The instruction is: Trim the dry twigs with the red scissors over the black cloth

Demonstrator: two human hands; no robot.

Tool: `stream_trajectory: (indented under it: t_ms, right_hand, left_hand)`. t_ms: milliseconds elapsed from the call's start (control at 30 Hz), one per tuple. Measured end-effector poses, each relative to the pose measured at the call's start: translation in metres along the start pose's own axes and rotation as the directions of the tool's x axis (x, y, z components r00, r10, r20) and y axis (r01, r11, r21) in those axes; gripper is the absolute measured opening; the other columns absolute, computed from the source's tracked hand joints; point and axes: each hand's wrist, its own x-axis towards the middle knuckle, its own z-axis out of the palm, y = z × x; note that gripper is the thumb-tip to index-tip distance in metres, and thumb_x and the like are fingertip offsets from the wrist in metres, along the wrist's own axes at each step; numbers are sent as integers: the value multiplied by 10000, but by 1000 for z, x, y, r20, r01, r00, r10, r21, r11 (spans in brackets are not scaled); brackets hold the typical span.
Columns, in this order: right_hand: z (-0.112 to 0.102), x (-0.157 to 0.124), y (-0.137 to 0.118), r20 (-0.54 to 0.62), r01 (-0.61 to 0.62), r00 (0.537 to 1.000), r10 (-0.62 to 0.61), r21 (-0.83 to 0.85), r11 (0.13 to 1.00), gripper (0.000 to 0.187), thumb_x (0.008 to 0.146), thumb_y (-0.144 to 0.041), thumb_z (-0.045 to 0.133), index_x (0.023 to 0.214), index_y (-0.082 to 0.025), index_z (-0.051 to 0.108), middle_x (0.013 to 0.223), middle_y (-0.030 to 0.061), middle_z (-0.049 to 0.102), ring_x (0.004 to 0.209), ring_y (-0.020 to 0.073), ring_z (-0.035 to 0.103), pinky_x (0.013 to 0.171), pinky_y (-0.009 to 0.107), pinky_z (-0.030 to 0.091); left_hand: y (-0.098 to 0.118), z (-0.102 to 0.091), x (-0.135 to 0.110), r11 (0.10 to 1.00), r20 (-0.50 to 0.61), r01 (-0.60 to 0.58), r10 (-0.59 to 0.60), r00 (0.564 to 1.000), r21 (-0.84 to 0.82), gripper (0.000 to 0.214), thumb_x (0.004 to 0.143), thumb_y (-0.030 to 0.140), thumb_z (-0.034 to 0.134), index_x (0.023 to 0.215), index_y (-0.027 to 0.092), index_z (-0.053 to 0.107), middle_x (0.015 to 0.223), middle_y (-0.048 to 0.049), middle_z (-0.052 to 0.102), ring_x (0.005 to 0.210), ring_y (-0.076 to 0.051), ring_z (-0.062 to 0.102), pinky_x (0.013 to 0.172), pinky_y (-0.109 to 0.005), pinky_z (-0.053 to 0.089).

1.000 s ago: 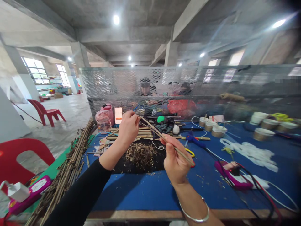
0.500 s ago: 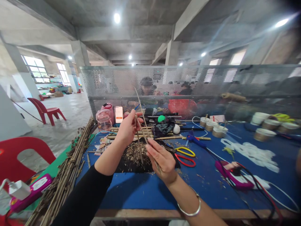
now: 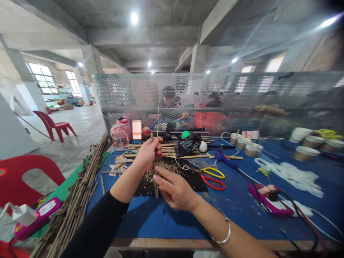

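My left hand (image 3: 147,153) is closed round a thin bamboo strip (image 3: 156,143) that stands nearly upright over the blue table (image 3: 161,218). The strip's top reaches up in front of the mesh screen and its lower end touches the table. My right hand (image 3: 173,189), with a silver bangle on the wrist, has its fingers stretched out and touching the strip's lower part. Under both hands lies a pile of brown shavings (image 3: 163,168) on a black mat (image 3: 193,181).
Yellow and red scissors (image 3: 213,178) lie right of the mat. Bamboo sticks (image 3: 77,200) are bundled along the table's left edge. Tape rolls (image 3: 243,141), white cord (image 3: 288,175), a pink device with cables (image 3: 268,202), a pink bottle (image 3: 120,134). People sit behind the mesh screen (image 3: 215,93).
The strip has swung from slanting between my hands to nearly upright. My right hand has moved left and down and has opened its fingers against the strip's lower end.
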Motion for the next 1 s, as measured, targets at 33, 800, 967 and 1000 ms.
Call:
stream_trajectory:
  t_ms: [33,800,967,1000]
  right_hand:
    - [-4,0,2,-1,8,1000,-8,-4,1000,525,773,-106,456,1290,-186,406,1323,137,436,1201,204,435,910,370,476]
    - [-30,50,70,63,-408,877,476,-424,809,314,878,-307,387,775,-172,650,729,52,662,656,133,554,588,241,306]
    - [6,52,69,60,-813,579,813,129,568,288,824,-327,436,760,-178,674,684,41,673,615,158,575,570,245,377]
    - [12,53,68,113,-833,528,842,262,487,308,823,-358,432,779,-171,673,678,42,669,596,161,572,559,252,391]
  left_hand:
    - [1,-2,-1,1000,30,3,-4,1000,31,165,816,325,507,855,165,507,533,80,370,392,-19,356,440,-156,361]
    - [-19,-2,-8,964,166,194,-225,960,184,141,825,316,452,789,180,456,510,78,319,365,-28,231,365,-144,171]
    - [-45,10,2,975,-154,81,-50,987,206,148,827,330,454,782,189,445,616,37,436,441,-53,352,398,-161,281]
    - [-48,10,4,974,-197,73,-30,980,213,143,826,332,457,805,190,459,631,31,448,455,-60,369,409,-170,299]
